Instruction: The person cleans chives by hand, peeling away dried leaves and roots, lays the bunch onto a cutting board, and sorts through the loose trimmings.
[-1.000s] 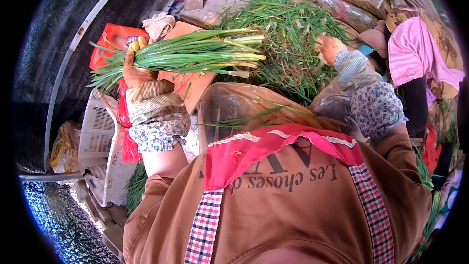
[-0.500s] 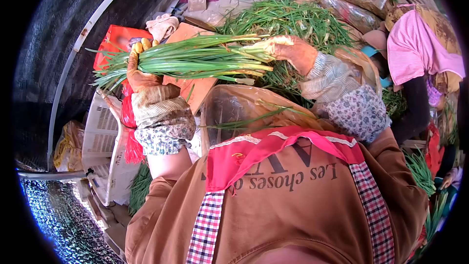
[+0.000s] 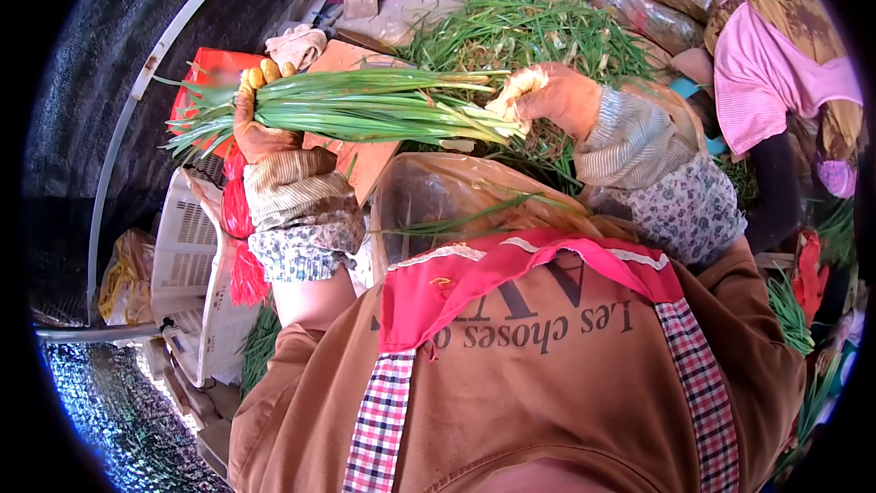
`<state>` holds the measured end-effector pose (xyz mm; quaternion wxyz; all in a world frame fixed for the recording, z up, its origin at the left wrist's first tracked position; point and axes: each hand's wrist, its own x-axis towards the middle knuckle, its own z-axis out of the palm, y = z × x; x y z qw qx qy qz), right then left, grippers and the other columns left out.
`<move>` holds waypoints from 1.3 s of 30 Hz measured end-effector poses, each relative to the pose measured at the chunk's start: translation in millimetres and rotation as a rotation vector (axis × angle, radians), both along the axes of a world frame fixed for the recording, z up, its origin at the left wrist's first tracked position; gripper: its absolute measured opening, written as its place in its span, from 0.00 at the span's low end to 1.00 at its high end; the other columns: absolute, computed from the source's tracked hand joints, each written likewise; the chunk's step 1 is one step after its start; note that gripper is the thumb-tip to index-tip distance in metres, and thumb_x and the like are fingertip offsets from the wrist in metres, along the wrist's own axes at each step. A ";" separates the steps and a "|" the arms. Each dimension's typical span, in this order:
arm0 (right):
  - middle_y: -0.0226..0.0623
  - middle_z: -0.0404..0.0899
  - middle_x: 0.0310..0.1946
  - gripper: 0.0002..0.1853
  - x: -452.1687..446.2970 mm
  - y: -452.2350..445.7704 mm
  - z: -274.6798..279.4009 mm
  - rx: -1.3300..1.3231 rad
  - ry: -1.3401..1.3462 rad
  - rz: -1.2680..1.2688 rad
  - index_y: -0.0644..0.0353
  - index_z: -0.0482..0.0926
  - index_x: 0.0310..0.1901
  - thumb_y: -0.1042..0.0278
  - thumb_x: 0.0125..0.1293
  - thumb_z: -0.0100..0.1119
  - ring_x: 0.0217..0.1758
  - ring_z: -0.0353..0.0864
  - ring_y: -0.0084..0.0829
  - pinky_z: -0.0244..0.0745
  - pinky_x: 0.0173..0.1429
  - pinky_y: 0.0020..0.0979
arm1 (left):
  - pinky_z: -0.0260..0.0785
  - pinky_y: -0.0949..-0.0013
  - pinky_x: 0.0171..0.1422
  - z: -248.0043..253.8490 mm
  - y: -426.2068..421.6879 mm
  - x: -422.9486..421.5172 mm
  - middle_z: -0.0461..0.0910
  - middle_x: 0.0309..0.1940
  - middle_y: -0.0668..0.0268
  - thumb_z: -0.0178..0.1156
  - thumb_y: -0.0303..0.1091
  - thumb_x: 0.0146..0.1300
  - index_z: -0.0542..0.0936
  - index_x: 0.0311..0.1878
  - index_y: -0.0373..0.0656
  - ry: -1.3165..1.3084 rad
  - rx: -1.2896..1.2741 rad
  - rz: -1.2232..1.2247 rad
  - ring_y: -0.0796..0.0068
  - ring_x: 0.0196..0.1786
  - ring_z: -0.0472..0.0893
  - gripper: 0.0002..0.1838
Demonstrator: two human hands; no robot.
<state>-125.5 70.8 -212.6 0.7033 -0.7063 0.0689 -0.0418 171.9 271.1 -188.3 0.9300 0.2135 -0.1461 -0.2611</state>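
Note:
A bunch of long green stalks (image 3: pixel 365 105) lies level across the upper middle, its leafy tips to the left and its pale ends to the right. My left hand (image 3: pixel 263 119), in an orange-stained glove, is wrapped round the bunch near the leafy end. At the pale ends, my right hand (image 3: pixel 554 99), gloved too, has its fingers pinched on stalk ends. Behind it spreads a heap of loose green stalks (image 3: pixel 538 32). Below the bunch is a brownish clear plastic sheet (image 3: pixel 456 187) with a few loose leaves on it.
Left are a white plastic crate (image 3: pixel 187 246), red strings (image 3: pixel 239 219) and a red bag (image 3: pixel 214 68). An orange board (image 3: pixel 351 155) lies under the bunch. Filled plastic bags (image 3: pixel 652 0) are stacked at the back. A co-worker in pink cloth (image 3: pixel 776 82) is at right.
My right hand has come from the heap to the bunch's pale ends and closed on them, then shifted slightly right. The co-worker at right has moved a little.

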 end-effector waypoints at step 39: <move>0.35 0.78 0.38 0.10 31.7 30.1 -22.9 0.323 -0.243 -0.587 0.67 0.74 0.42 0.72 0.63 0.49 0.40 0.76 0.25 0.72 0.46 0.24 | 0.60 0.42 0.58 -28.1 2.1 29.9 0.75 0.46 0.53 0.42 0.35 0.62 0.73 0.42 0.38 0.184 0.043 -0.010 0.50 0.51 0.72 0.14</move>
